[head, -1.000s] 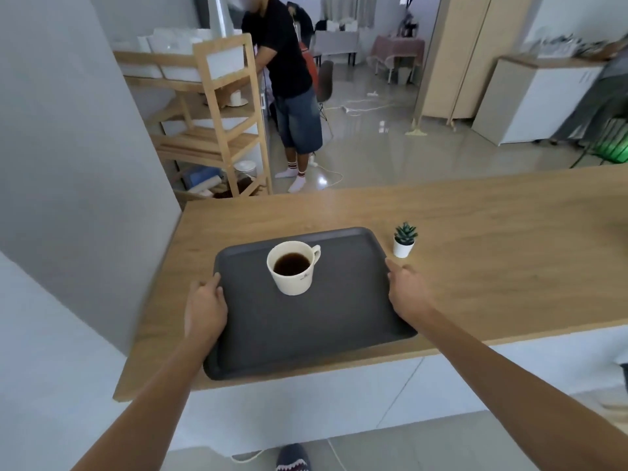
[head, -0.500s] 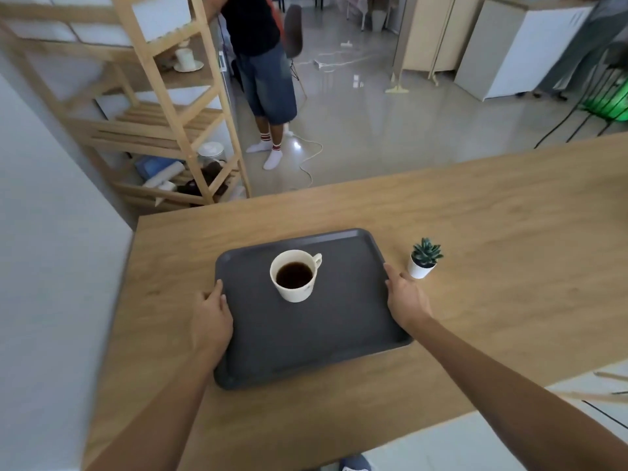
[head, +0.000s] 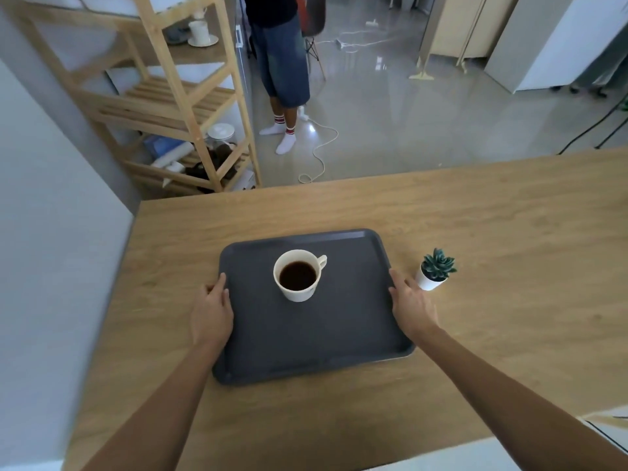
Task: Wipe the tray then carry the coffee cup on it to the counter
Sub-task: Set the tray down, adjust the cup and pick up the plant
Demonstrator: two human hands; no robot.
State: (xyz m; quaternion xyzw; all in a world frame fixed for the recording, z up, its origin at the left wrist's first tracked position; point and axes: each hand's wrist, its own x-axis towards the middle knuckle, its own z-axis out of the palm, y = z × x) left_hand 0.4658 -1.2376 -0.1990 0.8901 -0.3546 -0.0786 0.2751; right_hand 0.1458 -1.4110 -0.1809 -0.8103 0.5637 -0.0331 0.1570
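Grey tray [head: 306,338], unmarked cup [head: 298,275]

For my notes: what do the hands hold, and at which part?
The tray, at its two side rims: left hand on the left rim, right hand on the right.

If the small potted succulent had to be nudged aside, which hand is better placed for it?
The right hand, probably. It rests on the dark grey plastic tray's right rim, right beside the small succulent in its white pot. The left hand is at the opposite rim, with the cream coffee cup between.
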